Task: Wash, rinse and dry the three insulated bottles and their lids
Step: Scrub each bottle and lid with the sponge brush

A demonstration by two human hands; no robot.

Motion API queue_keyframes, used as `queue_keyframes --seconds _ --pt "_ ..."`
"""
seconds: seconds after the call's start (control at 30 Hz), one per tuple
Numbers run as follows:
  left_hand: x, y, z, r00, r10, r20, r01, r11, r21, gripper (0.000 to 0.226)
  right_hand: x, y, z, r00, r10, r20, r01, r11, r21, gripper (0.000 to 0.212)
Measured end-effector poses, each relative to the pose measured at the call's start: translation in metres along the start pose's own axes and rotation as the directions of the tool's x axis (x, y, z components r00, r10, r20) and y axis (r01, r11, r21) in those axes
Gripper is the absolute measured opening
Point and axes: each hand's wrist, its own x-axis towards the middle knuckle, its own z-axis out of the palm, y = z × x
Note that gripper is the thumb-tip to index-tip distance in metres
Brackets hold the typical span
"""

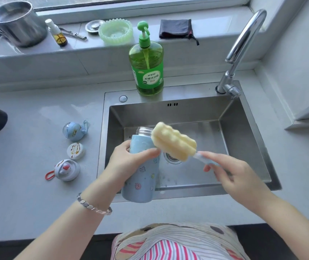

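Gripping the pale blue insulated bottle [142,177] with fingers curled round its upper body, the left hand [129,160] tilts it over the near rim of the brushed-steel sink [243,147]. The bottle's threaded metal neck is bare, and its smooth cylinder carries small cartoon prints. The right hand [232,173] pinches the thin clear handle of a sponge brush [174,141], its bumpy yellow foam head just beside the bottle's mouth. On the grey surface [28,184] left of the sink sit three lids: a domed blue lid [75,131], a flat cream lid [76,151] and a grey lid [66,169] with a red loop.
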Motion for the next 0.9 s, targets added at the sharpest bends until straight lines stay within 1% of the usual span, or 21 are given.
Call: queue_keyframes --seconds 0.07,0.13,0.23,0.27,0.33,0.4,0.53,0.63,0.77,0.9 --pt "-0.003 0.003 0.001 1.000 0.024 0.010 -0.025 0.999 0.043 0.045 0.005 -0.001 -0.003 0.996 -0.087 0.003 0.086 0.987 -0.133 0.053" --pt "-0.009 0.006 0.006 0.998 0.045 0.054 -0.049 0.996 0.076 0.041 0.010 -0.005 0.000 0.992 -0.125 0.019 0.126 0.977 -0.172 0.056" --pt "-0.017 0.008 0.017 0.989 0.088 0.118 -0.106 0.982 0.158 0.028 0.013 -0.012 0.004 0.986 -0.163 0.043 0.169 0.962 -0.215 0.052" --pt "-0.018 0.008 0.017 0.990 0.090 0.110 -0.107 0.981 0.162 0.029 0.012 -0.012 0.001 0.987 -0.155 0.051 0.163 0.955 -0.249 0.052" --pt "-0.016 0.008 0.011 0.997 0.064 0.052 -0.072 0.983 0.168 0.037 0.007 -0.009 -0.009 0.994 -0.103 0.045 0.112 0.949 -0.295 0.055" --pt "-0.014 0.007 0.007 0.999 0.048 0.009 -0.049 0.975 0.217 0.039 0.002 -0.009 -0.013 0.998 -0.043 0.036 0.052 0.953 -0.298 0.058" --pt "-0.016 0.011 0.015 0.997 0.045 0.054 -0.059 0.956 0.288 0.045 0.007 -0.017 -0.006 1.000 0.007 -0.002 -0.007 0.948 -0.317 0.064" --pt "-0.016 0.010 0.011 0.998 0.054 0.042 -0.065 0.945 0.321 0.038 0.006 -0.020 -0.009 0.999 0.048 -0.012 -0.049 0.943 -0.330 0.064" --pt "-0.019 0.009 0.013 0.995 0.067 0.076 -0.091 0.918 0.387 0.038 0.011 -0.032 -0.008 0.994 0.107 -0.003 -0.103 0.948 -0.301 0.058" --pt "-0.017 0.008 0.005 0.996 0.093 0.009 -0.088 0.902 0.424 0.039 0.009 -0.042 -0.015 0.986 0.159 0.047 -0.128 0.913 -0.387 0.047"
